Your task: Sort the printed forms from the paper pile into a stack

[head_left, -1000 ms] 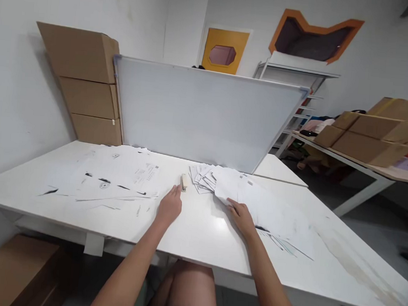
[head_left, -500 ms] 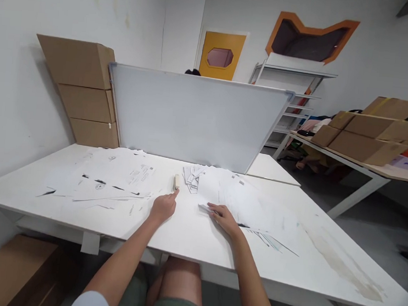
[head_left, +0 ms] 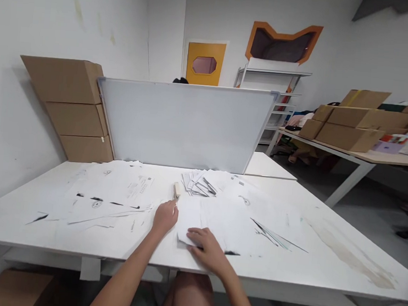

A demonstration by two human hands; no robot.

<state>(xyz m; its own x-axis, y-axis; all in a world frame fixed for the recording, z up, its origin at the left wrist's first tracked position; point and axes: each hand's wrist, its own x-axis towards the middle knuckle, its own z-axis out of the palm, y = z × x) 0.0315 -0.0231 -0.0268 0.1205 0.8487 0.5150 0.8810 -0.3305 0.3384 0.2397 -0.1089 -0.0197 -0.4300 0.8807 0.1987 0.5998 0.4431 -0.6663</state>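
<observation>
The right hand (head_left: pixel 207 248) lies flat, fingers spread and open, pressing on the near corner of a stack of white sheets (head_left: pixel 219 221) that sits on the white table (head_left: pixel 322 273) just in front of the person. The sheets run from under that hand away and to its right, fanning out into a looser spread with dark printed marks. The left hand (head_left: pixel 165 215) rests on the table just to the left of the stack, its fingers loosely curled with the fingertips pointing forward; it grips nothing, and whether it touches the stack's edge cannot be told. Right beyond its fingertips lies a small cream stapler (head_left: pixel 176 190) (narrow, lying lengthwise away from the person), apart from the hand by a small gap. Past the stapler and to its right is a jumbled heap of small folded papers (head_left: pixel 198 183). Well to the left of the left hand another broad layer of printed pages (head_left: pixel 107 194) covers the table. Beyond everything, a whiteboard (head_left: pixel 185 125) stands on edge across the far side of the table, and stacked cardboard boxes (head_left: pixel 72 108) lean against the wall to the far left of both hands.
</observation>
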